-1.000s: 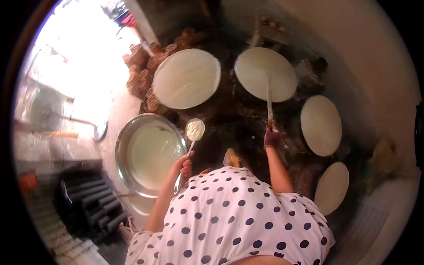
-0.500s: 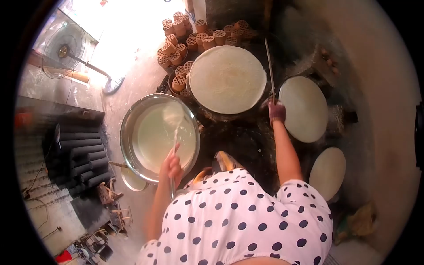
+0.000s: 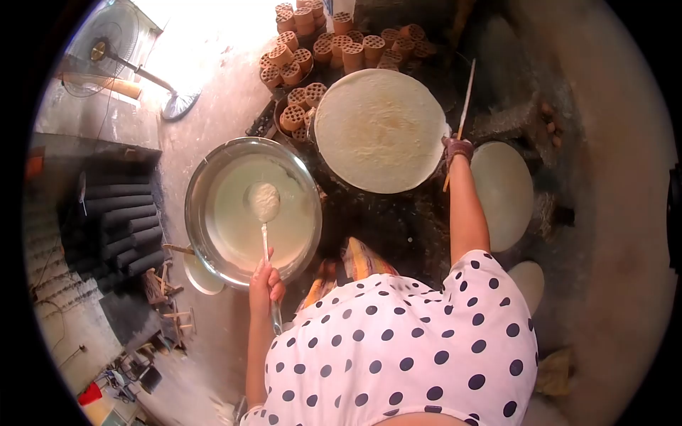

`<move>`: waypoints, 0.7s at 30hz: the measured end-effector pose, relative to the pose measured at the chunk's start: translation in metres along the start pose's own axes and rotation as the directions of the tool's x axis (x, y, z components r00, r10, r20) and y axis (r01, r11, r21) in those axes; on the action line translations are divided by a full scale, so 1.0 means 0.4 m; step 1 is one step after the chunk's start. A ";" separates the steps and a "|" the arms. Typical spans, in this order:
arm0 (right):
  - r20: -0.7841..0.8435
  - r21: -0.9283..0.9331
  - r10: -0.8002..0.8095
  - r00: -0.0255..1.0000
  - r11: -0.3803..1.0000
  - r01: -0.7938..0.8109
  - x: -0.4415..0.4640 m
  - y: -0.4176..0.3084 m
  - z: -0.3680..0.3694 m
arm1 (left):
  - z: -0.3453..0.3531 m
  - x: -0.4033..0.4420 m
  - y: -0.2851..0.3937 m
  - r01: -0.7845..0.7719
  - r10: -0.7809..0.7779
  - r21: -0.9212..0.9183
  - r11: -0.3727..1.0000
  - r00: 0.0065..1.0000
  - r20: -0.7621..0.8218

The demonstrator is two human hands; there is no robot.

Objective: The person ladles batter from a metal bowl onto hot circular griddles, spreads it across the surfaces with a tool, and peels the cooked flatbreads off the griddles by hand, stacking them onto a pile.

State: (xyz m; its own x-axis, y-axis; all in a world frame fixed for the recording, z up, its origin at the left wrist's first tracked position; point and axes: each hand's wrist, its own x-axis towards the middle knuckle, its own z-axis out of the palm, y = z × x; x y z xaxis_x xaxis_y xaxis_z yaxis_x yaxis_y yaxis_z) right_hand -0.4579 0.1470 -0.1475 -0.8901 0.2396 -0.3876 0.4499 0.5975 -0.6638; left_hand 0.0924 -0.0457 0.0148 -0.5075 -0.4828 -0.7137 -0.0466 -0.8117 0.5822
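My left hand [image 3: 266, 284] is closed around the handle of a ladle [image 3: 265, 204]. The ladle's bowl is over the pale batter [image 3: 231, 195] in a wide metal basin [image 3: 192, 213]; whether it dips into the liquid I cannot tell. Wearing a dark purplish glove, my right hand [image 3: 458, 148] grips a long thin stick [image 3: 467, 99], which slants up and right. That hand is at the right edge of a large round pale surface [image 3: 380, 131], close to a small white bit at the rim. Its fingertips are partly hidden.
Perforated clay-coloured briquette cylinders [image 3: 352, 57] are piled behind the round surface. Other pale discs [image 3: 503, 195] lie at right. At left are stacked black cylinders [image 3: 128, 220] and a standing fan [image 3: 103, 50]. A lidlike pale disc [image 3: 202, 275] sits beside the basin.
The ladle has moved within the basin and is no longer blurred. My right hand has come up against the round surface's right edge, and the stick now leans to the right.
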 end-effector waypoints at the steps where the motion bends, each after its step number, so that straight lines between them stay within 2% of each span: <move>1: 0.046 0.209 -0.016 0.999 0.978 0.006 0.004 -0.002 0.005 | -0.005 -0.002 0.004 0.006 -0.006 -0.009 1.000 1.000 -0.014; 2: 0.050 0.138 0.026 0.998 0.990 -0.033 0.015 -0.007 0.002 | -0.009 -0.004 0.007 0.004 -0.004 -0.005 1.000 1.000 -0.016; 3: 0.048 0.142 0.030 0.998 0.989 -0.037 0.012 -0.008 -0.001 | -0.014 -0.004 0.009 -0.005 0.005 0.005 1.000 1.000 -0.025; 5: 0.283 0.075 0.163 0.945 0.979 -0.192 0.007 -0.015 -0.014 | -0.018 0.002 0.015 -0.015 0.015 0.014 1.000 1.000 -0.025; 7: 0.283 0.070 0.144 0.948 0.983 -0.170 0.010 0.017 0.009 | -0.020 0.002 0.022 -0.023 0.022 -0.016 1.000 1.000 -0.015; 8: 0.101 0.006 -0.075 0.992 0.997 0.075 0.008 0.038 0.026 | -0.022 -0.001 0.024 -0.025 0.024 -0.019 1.000 0.999 -0.021; 9: -0.067 -0.095 -0.308 0.949 0.949 0.301 0.002 0.052 0.034 | -0.023 0.000 0.025 -0.026 0.026 -0.034 0.999 1.000 -0.002; 10: -0.129 -0.190 -0.335 0.934 0.932 0.308 -0.080 0.011 0.009 | -0.024 0.004 0.027 -0.026 0.027 -0.047 0.999 0.999 0.020; 11: -0.130 -0.187 -0.336 0.933 0.932 0.309 -0.137 -0.011 -0.007 | -0.024 0.005 0.029 -0.029 0.030 -0.047 0.998 0.999 0.021; 13: -0.100 -0.038 -0.426 0.899 0.905 0.425 -0.210 -0.027 -0.023 | -0.022 0.006 0.036 -0.001 0.004 -0.098 0.995 1.000 0.028; 14: -0.133 0.058 -0.486 0.863 0.866 0.497 -0.224 -0.023 -0.021 | -0.021 0.007 0.044 -0.003 0.006 -0.097 0.995 1.000 0.029; 16: -0.102 0.102 -0.500 0.860 0.854 0.509 -0.293 -0.095 -0.063 | -0.024 0.008 0.064 0.071 -0.065 -0.249 0.966 0.997 0.033; 17: -0.069 0.142 -0.514 0.855 0.843 0.518 -0.323 -0.137 -0.094 | -0.031 0.005 0.073 0.071 -0.065 -0.245 0.967 0.997 0.032; 18: -0.077 0.296 -0.481 0.874 0.826 0.480 -0.328 -0.162 -0.117 | -0.042 -0.002 0.087 0.054 -0.014 -0.352 0.934 0.993 0.114; 19: -0.076 0.265 -0.466 0.881 0.843 0.468 -0.301 -0.166 -0.130 | -0.049 -0.012 0.103 0.047 0.045 -0.452 0.891 0.981 0.190; 20: 0.020 0.292 -0.267 0.963 0.923 0.250 -0.284 -0.157 -0.143 | -0.032 -0.043 0.119 -0.032 0.109 -0.398 0.917 0.979 0.172; 21: 0.117 0.298 -0.059 0.991 0.954 0.022 -0.272 -0.147 -0.159 | -0.022 -0.056 0.135 -0.031 0.110 -0.388 0.921 0.977 0.182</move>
State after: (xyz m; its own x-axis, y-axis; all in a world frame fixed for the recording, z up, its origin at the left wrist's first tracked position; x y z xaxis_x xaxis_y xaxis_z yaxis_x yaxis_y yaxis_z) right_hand -0.3920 0.1346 -0.0257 -0.9006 0.1130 -0.4197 0.4316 0.3470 -0.8326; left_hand 0.1089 -0.0817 0.0586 -0.6578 -0.5010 -0.5624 0.3067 -0.8601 0.4075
